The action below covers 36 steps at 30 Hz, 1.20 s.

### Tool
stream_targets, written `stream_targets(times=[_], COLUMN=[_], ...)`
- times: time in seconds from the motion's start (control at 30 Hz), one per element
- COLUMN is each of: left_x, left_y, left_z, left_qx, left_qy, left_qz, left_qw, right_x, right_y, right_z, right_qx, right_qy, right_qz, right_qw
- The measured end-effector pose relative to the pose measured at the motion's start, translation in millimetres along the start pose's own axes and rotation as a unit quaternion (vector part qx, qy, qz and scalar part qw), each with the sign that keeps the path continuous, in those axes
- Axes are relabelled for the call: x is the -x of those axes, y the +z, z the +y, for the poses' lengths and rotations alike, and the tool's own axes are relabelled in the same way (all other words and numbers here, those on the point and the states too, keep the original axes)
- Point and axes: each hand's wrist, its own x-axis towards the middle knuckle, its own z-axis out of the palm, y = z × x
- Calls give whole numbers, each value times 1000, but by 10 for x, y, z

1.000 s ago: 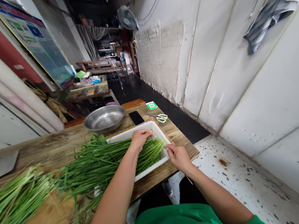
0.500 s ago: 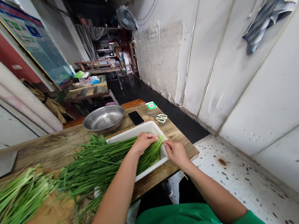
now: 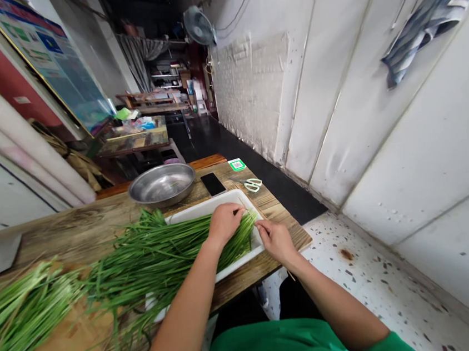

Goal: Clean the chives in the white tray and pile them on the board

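Noted nearest, at the left, a loose bunch of pale-based green stems (image 3: 18, 310) on a flat tan board (image 3: 64, 350), well apart from both hands. Observed the bare right hand (image 3: 278, 242) at the right end of a shallow white rectangular plastic tray (image 3: 236, 268), pinching the pale ends of long, thin, dark-green stalks (image 3: 162, 247). Found those stalks lying lengthwise in the tray, with leafy tips spilling past its left end over the brown wooden table (image 3: 282, 207). Recorded the bare left hand (image 3: 224, 224) just beyond, pinching at the same ends; could not identify the exact strand. Judged work on those ends under way and unfinished; could not confirm any portion as complete, on the board or in the tray. Sighted farther off a wide round silver metal basin (image 3: 148, 198), a black rectangular phone (image 3: 213, 184) and pale-green-handled scissors (image 3: 253, 184), all untouched.
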Motion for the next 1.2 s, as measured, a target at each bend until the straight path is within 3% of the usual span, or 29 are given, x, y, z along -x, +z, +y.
stream_targets(times=[0.13,0.23,0.33,0.43,0.5,0.6,0.67,0.77,0.87,0.93,1.03,1.2], left_x=[-1,-39,-78,-94,-97,-135,-202,-340,-443,-470,-464,-414], left_y=[-42,-113,-184,-192,-178,-234,-369,-661,-834,-778,-460,113], left_z=[41,-60,-203,-269,-262,-250,-282,-388,-479,-507,-540,-658], left_qx=[-119,-121,-28,137,240,294,225,-19,-233,-262,-190,-190], left_qy=[-18,-83,-141,-175,-202,-235,-230,-193,-196,-141,-41,-105], left_qz=[62,135,161,125,91,74,92,125,89,0,-157,-181], left_qw=[991,980,976,967,945,924,942,973,948,955,968,959], right_x=[8,23,27,16,8,8,24,79,156,202,237,228], right_y=[-13,-23,-27,-28,-30,-30,-24,-13,-12,-21,-44,-76], right_z=[1,-2,-13,-27,-29,-14,2,11,4,4,21,38], right_qx=[2,1,-2,-4,-8,-22,-42,-72,-77,-66,-48,-49], right_qy=[-11,-8,-1,4,4,-1,-3,-2,9,20,36,40], right_qz=[-6,-6,-8,-7,-4,2,9,27,33,23,4,-8], right_qw=[1000,1000,1000,1000,1000,1000,999,997,996,997,998,998])
